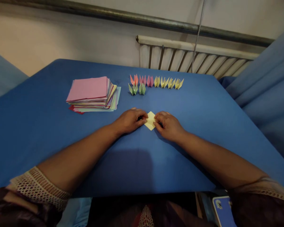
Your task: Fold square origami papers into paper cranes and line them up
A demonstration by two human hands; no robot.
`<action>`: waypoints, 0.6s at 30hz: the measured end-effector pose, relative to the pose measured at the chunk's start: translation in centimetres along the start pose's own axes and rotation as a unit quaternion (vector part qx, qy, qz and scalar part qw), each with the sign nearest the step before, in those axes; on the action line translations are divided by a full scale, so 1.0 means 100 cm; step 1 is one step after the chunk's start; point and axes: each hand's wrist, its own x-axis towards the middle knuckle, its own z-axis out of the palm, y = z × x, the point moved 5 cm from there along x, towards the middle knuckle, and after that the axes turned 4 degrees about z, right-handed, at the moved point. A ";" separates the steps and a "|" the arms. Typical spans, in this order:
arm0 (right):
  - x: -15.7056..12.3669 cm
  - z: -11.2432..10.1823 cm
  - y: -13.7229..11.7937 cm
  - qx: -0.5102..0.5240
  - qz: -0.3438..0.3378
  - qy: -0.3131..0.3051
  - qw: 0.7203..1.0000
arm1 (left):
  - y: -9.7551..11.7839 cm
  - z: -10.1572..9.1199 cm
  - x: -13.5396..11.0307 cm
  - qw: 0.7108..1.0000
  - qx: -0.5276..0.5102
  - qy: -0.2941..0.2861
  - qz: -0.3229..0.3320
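A small pale yellow sheet of folding paper lies between my hands in a diamond shape, with fold lines across it. My left hand pinches its left corner between thumb and fingers. At the opposite corner, my right hand pinches the paper the same way. The fingertips cover both side corners, while the top and bottom points show. Beyond my hands stand folded paper cranes in two rows: yellow cranes, pink cranes and green cranes.
A thick stack of coloured paper, pink on top, sits to the left on the blue-covered table. Behind the table are a radiator and a pipe. Blue curtain fabric hangs at the right. A phone lies below the table's front edge.
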 end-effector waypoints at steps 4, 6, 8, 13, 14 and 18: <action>0.000 -0.001 -0.001 0.008 0.015 0.005 1.000 | -0.001 0.001 0.000 1.000 -0.002 0.008 -0.011; 0.000 -0.001 -0.001 0.007 0.015 0.005 1.000 | 0.000 0.001 0.000 1.000 -0.001 0.006 -0.007; 0.001 -0.001 -0.001 0.008 0.020 0.005 1.000 | 0.000 0.001 0.000 1.000 0.000 0.008 -0.006; 0.002 -0.001 0.001 0.022 0.041 0.019 0.999 | 0.003 -0.001 0.001 1.000 0.006 0.018 -0.014; 0.001 -0.001 0.002 0.027 0.048 0.025 0.998 | 0.003 -0.001 0.001 1.000 0.005 0.018 -0.015; -0.001 -0.002 0.002 0.047 0.044 0.034 0.997 | 0.003 0.000 0.001 1.000 -0.004 0.016 -0.017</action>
